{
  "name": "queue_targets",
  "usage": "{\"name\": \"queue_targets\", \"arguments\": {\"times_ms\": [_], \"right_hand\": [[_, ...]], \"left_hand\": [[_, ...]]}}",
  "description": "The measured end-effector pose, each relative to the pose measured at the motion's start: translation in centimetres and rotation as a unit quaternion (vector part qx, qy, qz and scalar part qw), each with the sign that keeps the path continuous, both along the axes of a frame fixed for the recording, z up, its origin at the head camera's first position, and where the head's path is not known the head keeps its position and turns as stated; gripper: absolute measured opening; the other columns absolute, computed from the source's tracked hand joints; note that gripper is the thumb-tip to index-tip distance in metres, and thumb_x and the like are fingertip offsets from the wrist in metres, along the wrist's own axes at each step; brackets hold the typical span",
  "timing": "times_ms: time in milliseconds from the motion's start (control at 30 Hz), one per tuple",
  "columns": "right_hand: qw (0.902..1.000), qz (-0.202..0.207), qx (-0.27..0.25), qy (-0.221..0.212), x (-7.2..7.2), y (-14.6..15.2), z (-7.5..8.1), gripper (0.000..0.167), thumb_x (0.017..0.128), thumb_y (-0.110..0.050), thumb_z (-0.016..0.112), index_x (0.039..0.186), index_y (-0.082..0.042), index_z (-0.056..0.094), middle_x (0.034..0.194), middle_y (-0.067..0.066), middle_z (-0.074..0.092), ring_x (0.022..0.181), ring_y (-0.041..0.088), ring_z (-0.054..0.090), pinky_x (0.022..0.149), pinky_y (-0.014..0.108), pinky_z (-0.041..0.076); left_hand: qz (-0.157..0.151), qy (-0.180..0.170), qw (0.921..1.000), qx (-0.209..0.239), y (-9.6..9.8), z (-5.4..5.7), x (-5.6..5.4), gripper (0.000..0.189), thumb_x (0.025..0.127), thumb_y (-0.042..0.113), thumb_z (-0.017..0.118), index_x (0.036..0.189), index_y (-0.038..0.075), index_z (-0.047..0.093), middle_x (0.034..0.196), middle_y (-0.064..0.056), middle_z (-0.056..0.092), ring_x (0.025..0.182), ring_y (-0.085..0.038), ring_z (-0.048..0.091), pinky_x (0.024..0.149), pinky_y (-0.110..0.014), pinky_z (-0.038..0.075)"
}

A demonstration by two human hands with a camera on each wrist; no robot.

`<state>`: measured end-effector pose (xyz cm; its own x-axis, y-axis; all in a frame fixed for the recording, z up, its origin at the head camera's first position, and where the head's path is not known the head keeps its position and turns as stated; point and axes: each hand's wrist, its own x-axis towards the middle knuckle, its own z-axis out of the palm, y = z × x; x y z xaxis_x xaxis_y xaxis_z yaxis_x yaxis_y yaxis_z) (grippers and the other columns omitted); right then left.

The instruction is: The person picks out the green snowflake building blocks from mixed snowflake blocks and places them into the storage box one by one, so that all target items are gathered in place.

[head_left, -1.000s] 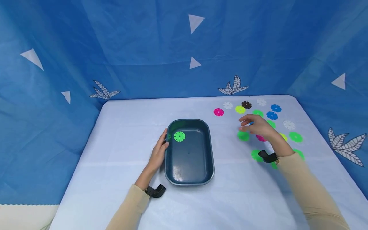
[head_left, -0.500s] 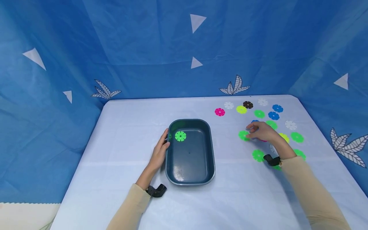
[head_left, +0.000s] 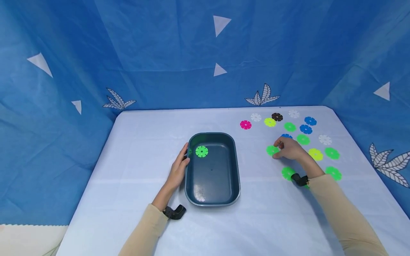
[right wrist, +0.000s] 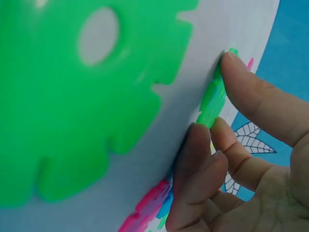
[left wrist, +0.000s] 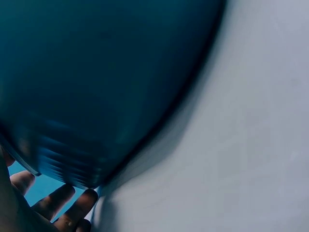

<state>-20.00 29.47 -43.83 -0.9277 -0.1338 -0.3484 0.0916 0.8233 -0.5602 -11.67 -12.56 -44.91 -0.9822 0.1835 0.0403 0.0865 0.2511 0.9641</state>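
My left hand (head_left: 178, 169) rests against the left wall of a dark blue-green plastic bin (head_left: 212, 177). In the left wrist view, spread fingertips (left wrist: 86, 199) touch the bin's outer side. Inside the bin lies one green snowflake disc (head_left: 201, 151), flat, notched and with a hole in its centre. My right hand (head_left: 289, 148) pinches another green snowflake disc (head_left: 272, 150) by its edges, thumb on one side and fingers on the other, at the table. The right wrist view shows that disc (right wrist: 212, 101) edge-on. A nearer green disc (right wrist: 58, 116) fills the left of that view.
More discs lie around the right hand: a pink disc (head_left: 245, 124), a brown disc (head_left: 277, 117), a yellow disc (head_left: 315, 154), a blue disc (head_left: 305, 129), a white disc (head_left: 325, 139) and several green ones. Blue printed cloth (head_left: 160, 53) hangs behind the white table (head_left: 134, 153).
My right hand has moved slightly toward me onto the green disc and its thumb and fingers have closed around it. The left hand stays against the bin.
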Motion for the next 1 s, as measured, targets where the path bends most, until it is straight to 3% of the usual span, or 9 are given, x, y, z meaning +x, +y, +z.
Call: {"name": "queue_targets", "arguments": {"times_ms": [233, 400, 667, 1000], "right_hand": [[0.9998, -0.002, 0.016, -0.006, -0.1, -0.3, 0.3, 0.038, 0.081, -0.012, 0.076, 0.106, 0.002, 0.051, 0.093, 0.015, 0.050, 0.082, 0.027, 0.048, 0.067, 0.032, 0.042], [0.9996, 0.002, -0.010, -0.025, -0.3, 0.0, 0.9, 0.026, 0.089, -0.009, 0.067, 0.105, 0.002, 0.050, 0.081, 0.009, 0.047, 0.070, 0.019, 0.056, 0.062, 0.031, 0.045], [0.9940, -0.032, -0.104, 0.004, -0.4, -0.6, 2.1, 0.029, 0.092, -0.011, 0.066, 0.110, 0.008, 0.053, 0.087, 0.010, 0.053, 0.077, 0.020, 0.070, 0.065, 0.025, 0.056], [0.9840, -0.065, -0.161, 0.040, 0.1, -4.4, 4.0, 0.032, 0.091, -0.015, 0.069, 0.110, 0.007, 0.054, 0.090, 0.012, 0.057, 0.080, 0.021, 0.074, 0.067, 0.024, 0.058]], "left_hand": [[0.001, 0.001, 1.0000, -0.002, 0.1, 0.2, 0.2, 0.055, 0.104, 0.008, 0.035, 0.157, 0.007, 0.020, 0.162, -0.018, 0.020, 0.145, -0.043, 0.027, 0.116, -0.060, 0.024], [0.003, 0.008, 1.0000, -0.005, 0.1, 0.5, 0.4, 0.054, 0.104, 0.008, 0.035, 0.156, 0.005, 0.021, 0.161, -0.019, 0.022, 0.142, -0.045, 0.031, 0.115, -0.060, 0.026], [0.003, 0.008, 1.0000, -0.002, 0.1, 0.5, 0.3, 0.054, 0.104, 0.007, 0.035, 0.156, 0.005, 0.021, 0.161, -0.020, 0.022, 0.142, -0.045, 0.032, 0.115, -0.060, 0.026], [0.004, 0.010, 0.9999, -0.005, 0.1, 0.5, 0.4, 0.054, 0.104, 0.007, 0.035, 0.156, 0.003, 0.021, 0.161, -0.020, 0.022, 0.143, -0.045, 0.030, 0.115, -0.061, 0.025]]}}
